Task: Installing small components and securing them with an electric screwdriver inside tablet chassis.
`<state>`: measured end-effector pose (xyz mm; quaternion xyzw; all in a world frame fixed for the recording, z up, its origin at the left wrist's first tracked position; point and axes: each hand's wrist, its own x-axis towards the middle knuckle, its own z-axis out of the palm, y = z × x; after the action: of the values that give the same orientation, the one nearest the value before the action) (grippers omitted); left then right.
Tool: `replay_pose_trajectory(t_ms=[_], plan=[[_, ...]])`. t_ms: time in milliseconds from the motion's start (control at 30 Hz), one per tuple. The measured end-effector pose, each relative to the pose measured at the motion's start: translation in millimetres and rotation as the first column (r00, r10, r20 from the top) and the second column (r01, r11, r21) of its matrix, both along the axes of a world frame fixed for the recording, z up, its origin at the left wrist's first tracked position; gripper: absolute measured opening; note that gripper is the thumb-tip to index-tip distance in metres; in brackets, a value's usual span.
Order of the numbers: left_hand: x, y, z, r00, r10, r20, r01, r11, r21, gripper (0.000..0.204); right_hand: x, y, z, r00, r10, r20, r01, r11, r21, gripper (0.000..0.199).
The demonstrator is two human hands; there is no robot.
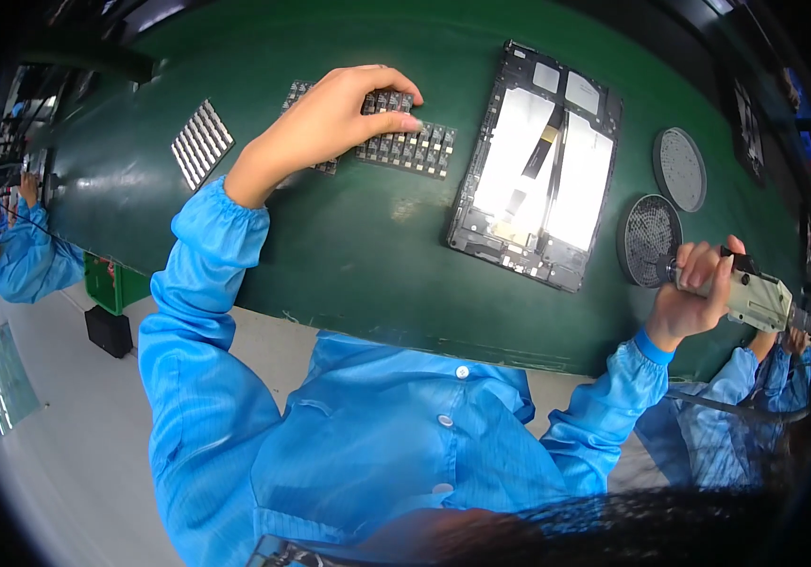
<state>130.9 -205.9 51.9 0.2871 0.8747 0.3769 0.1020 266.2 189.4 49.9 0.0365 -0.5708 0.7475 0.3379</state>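
My left hand (349,109) is over a panel of small black parts (419,151) set in rows. Its thumb and forefinger are bent and apart, resting at the parts; the other fingers are hidden behind the hand. More such black parts (297,93) show beside the wrist. On the right, my right hand (693,298) is closed round a pale electric screwdriver (757,298). The tool's dark nose end points left, at the rim of a round dish of small screw-like pieces (649,236). Between my hands lies an opened tablet (537,165) with bright silvery panels and dark flat cables.
A second round dish (679,170) lies beyond the first. A slanted sheet with pale rows (203,145) is at the left of the green table (358,274). Co-workers in blue sit at the far left (27,260) and right (731,387). A green bin (103,283) stands below.
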Motion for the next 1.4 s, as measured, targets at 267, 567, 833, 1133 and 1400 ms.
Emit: replay_pose_trajectory(t_ms=[267,567,833,1133,1400], plan=[[-4,4,-20,0.937,-0.002,-0.348,0.003,1.0,0.001,0.016,0,-3,7,1.0,-0.019,0.01,0.019,0.999,0.05,0.032],[32,29,2,0.999,-0.024,0.037,0.012,0.961,0.277,0.024,-4,-4,4,0.998,-0.054,0.028,0.052,0.997,0.056,0.031],[50,51,3,0.995,-0.065,0.073,0.048,0.974,0.219,0.018,-2,-2,4,0.997,-0.069,0.045,0.064,0.994,0.089,0.031],[49,50,3,0.994,-0.016,0.11,-0.006,0.982,0.191,0.013,-3,1,3,0.998,-0.045,0.041,0.041,0.994,0.103,0.035],[46,69,0,0.983,-0.077,0.167,0.047,0.983,0.18,0.02,9,12,3,0.998,-0.063,0.015,0.062,0.997,0.055,0.039]])
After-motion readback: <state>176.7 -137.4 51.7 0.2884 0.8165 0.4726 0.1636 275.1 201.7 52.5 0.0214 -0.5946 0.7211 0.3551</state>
